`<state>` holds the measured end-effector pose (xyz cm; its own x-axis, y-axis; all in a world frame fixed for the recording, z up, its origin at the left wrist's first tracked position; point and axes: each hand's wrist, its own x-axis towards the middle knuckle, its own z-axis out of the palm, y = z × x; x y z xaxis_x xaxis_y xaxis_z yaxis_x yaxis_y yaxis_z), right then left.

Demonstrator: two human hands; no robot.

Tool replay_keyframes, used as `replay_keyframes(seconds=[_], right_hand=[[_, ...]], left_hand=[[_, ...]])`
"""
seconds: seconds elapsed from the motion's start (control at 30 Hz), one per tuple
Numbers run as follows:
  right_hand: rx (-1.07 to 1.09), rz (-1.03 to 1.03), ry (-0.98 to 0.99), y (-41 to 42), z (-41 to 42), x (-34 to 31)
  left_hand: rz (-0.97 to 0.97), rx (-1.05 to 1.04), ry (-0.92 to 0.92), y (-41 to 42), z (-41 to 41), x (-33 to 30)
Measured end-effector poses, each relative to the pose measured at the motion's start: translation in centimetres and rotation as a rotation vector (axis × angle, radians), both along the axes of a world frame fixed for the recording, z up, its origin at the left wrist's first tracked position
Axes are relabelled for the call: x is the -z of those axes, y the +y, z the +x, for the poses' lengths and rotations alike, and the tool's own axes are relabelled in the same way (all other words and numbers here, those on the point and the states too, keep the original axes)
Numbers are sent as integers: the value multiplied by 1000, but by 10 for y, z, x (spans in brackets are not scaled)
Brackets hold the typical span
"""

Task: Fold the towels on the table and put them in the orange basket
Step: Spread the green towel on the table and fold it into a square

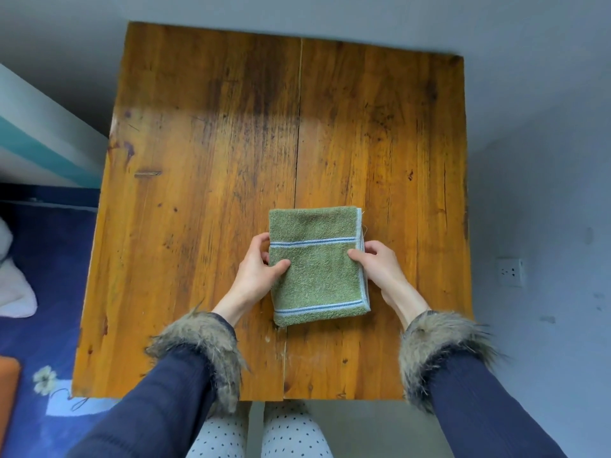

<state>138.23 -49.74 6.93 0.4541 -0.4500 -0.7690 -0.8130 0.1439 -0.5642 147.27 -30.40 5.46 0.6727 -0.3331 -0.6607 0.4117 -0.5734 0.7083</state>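
Note:
A green towel (pixel 317 269) with blue and white stripes lies folded into a small rectangle on the wooden table (pixel 205 160), near the front middle. My left hand (pixel 256 269) grips its left edge, thumb on top and fingers curled round the side. My right hand (pixel 380 264) grips its right edge the same way, thumb on top. An orange edge, perhaps the orange basket (pixel 8 398), shows at the far lower left on the bed; most of it is out of frame.
A bed with a blue cover (pixel 46 266) stands to the left of the table, with a white cloth (pixel 13 285) on it. Grey floor surrounds the table's right and far sides. A wall socket (pixel 510 272) sits at the right.

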Motion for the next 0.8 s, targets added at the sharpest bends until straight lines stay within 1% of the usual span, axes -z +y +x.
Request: replay_keyframes(seconds=[0.2,0.3,0.4,0.5,0.6,0.8], right_hand=[[-74,137,0,8,6,-24],[-161,203,-10,26,18,-44],[-282,223,-22,57,35,-63],[-407,233,-44,101,55,-82],[-546,220,-85,155,77,-102],[-762,179,-164,288,108,-138]], left_hand=[[-61,-83,13,20,-6,-22],[-58,-138,12,51,-4,-42],[-71,-228,32,94,-5,-65],[-57,-318,19,146,-11,-88],[-91,-483,-5,201,-22,-108],[-153,-750,-87,322,-47,-146]])
